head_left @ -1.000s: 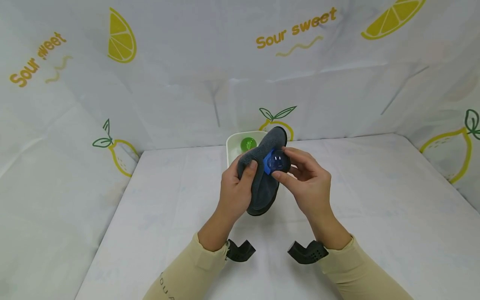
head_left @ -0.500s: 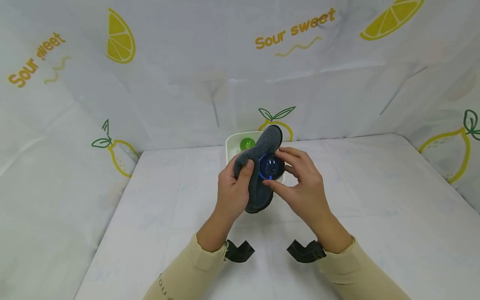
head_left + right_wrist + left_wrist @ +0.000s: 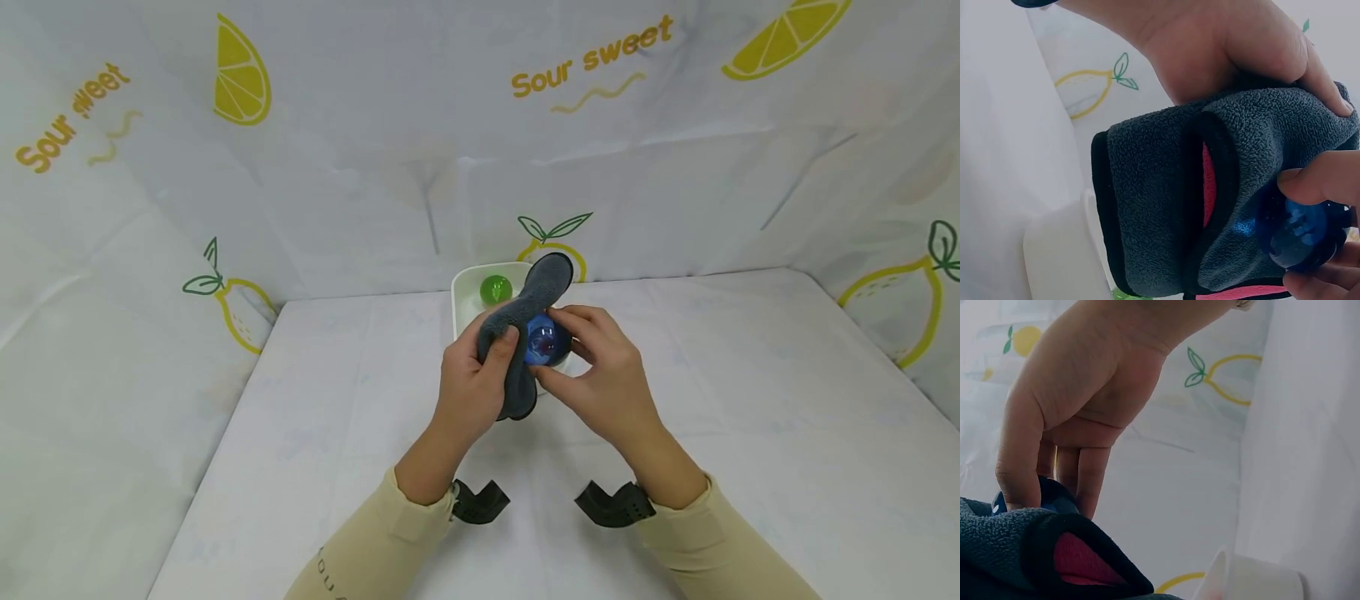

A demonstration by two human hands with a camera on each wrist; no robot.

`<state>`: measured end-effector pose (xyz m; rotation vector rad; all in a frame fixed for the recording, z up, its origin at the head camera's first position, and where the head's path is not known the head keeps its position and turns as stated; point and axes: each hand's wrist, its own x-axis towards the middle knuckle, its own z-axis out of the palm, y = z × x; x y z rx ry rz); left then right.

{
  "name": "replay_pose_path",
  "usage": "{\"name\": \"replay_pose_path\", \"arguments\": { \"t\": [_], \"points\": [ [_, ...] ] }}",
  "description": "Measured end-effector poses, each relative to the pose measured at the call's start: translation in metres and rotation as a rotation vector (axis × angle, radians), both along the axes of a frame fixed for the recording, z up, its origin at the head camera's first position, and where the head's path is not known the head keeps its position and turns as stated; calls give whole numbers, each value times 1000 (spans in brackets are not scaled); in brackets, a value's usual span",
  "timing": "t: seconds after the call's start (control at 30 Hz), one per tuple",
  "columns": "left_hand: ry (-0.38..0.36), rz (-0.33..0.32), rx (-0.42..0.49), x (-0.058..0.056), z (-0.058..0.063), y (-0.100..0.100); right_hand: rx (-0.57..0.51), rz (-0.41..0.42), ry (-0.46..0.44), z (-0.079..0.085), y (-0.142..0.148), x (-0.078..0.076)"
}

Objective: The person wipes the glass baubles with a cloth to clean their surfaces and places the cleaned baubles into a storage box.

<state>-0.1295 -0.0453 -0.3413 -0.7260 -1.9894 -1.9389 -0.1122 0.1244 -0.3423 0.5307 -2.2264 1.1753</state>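
Note:
A folded grey towel (image 3: 546,279) with black edging hangs in my left hand (image 3: 471,379), thumb on top of its fold. Pink lining shows inside the towel (image 3: 1154,206) in the right wrist view. With thumb and fingers, my right hand (image 3: 611,371) pinches a see-through blue ball (image 3: 546,340) against the towel's right side. In the right wrist view the shiny ball (image 3: 1300,234) touches the grey pile. Most of the ball is hidden by the towel in the left wrist view. The left fingers behind the cloth are out of sight.
Behind the hands, a white plastic tub (image 3: 460,302) stands near the back wall, partly covered by the towel. A see-through green ball (image 3: 496,289) lies in it. A white cloth (image 3: 337,400) covers the table, and lemon-printed sheets hang around it.
The right hand has moved a little left and nearer with the blue ball, which has turned. The towel's folds have shifted around the ball, and its lower end looks narrower.

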Motion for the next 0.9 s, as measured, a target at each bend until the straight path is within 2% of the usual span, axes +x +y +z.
{"name": "replay_pose_path", "arguments": {
  "t": [0.2,0.33,0.67,0.9],
  "points": [
    [1,7,-6,0,0,0,-122,49,-63,1,-1,1],
    [-10,16,-22,0,0,0,-176,66,-72,0,-2,1],
    [-58,28,-35,0,0,-2,-284,153,-17,0,-3,1],
    [-98,39,-3,-2,1,-2,-292,197,17,2,-1,1]
  ]
}}
